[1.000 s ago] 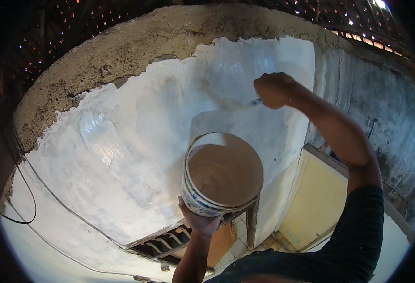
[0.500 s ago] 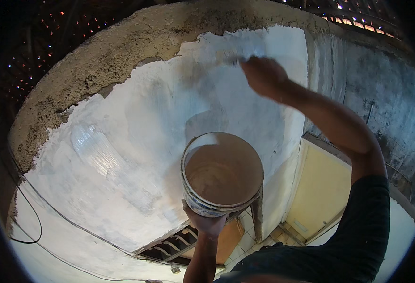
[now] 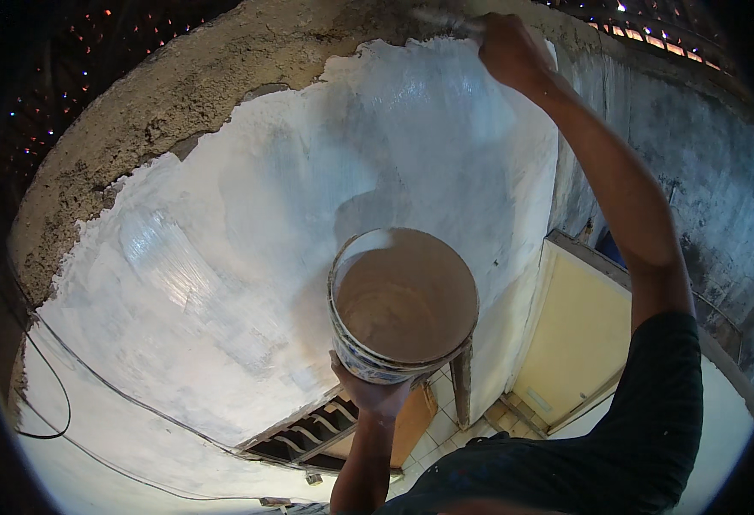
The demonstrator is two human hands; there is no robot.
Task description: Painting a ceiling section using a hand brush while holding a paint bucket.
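My left hand (image 3: 372,396) supports a round paint bucket (image 3: 344,335) from beneath, its fingers against the lower side. Pale, brownish-looking paint coats the inside of the bucket. High on the right, my right hand (image 3: 514,56) is closed around a paintbrush (image 3: 447,19), whose bristle end is smeared by motion. The brush is at the upper border of the white painted wall (image 3: 283,189), where rough bare plaster (image 3: 197,81) begins. Wet streaks shine on the white paint below it, and the bucket's shadow falls on the wall.
Loose cables (image 3: 128,405) run along the lower left wall. Beneath the bucket is a dark slatted opening (image 3: 304,436). A pale yellow door (image 3: 574,335) stands at the right, beside a stained grey wall (image 3: 694,197). Tiled floor (image 3: 435,433) shows below.
My right hand has risen with the brush, from the white painted area to the border of the bare plaster, and the arm has straightened. The bucket stays in my left hand, nearly unmoved.
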